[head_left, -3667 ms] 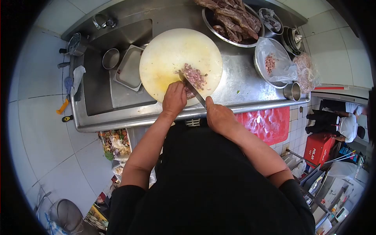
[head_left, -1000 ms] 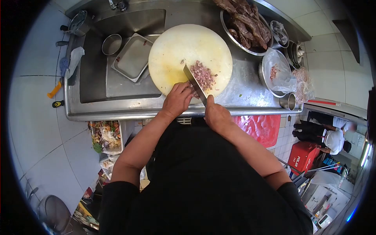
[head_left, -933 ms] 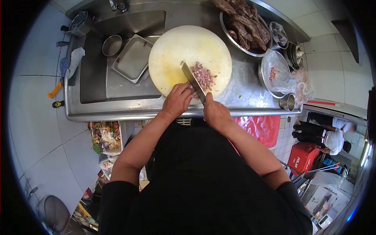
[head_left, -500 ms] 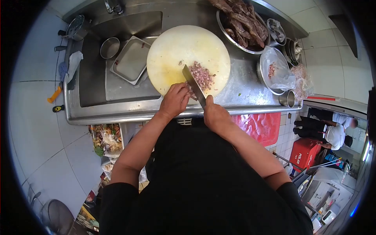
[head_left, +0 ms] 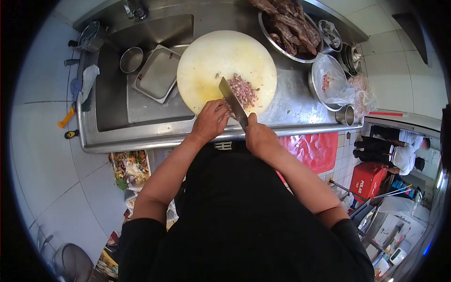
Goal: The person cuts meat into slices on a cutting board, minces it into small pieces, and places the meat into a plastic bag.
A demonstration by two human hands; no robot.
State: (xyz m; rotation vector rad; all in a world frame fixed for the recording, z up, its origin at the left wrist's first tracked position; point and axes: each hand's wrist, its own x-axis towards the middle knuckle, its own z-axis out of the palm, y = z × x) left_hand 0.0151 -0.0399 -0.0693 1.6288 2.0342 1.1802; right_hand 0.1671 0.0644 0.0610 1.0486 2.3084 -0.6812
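A round white cutting board (head_left: pixel 211 51) lies on the steel counter and carries a pile of diced pinkish-purple food (head_left: pixel 244 92), whose kind I cannot make out. My right hand (head_left: pixel 261 141) is closed around the handle of a cleaver (head_left: pixel 232 101), its broad blade slanting up and left across the board. Just left of the blade, at the board's near edge, my left hand (head_left: pixel 210 121) has its fingers curled together over a pinkish-purple piece of food (head_left: pixel 229 113), mostly hidden by the fingers and blade.
A steel bowl of dark meat strips (head_left: pixel 290 28) stands at the back right. Near it are a bowl lined with a plastic bag (head_left: pixel 329 82) and a small steel cup (head_left: pixel 346 115). Left of the board, a rectangular steel tray (head_left: pixel 157 75) and a round container (head_left: pixel 131 59) sit in the sink.
Both hands and the cleaver stay in almost the same place on the board. The whole view has shifted slightly.
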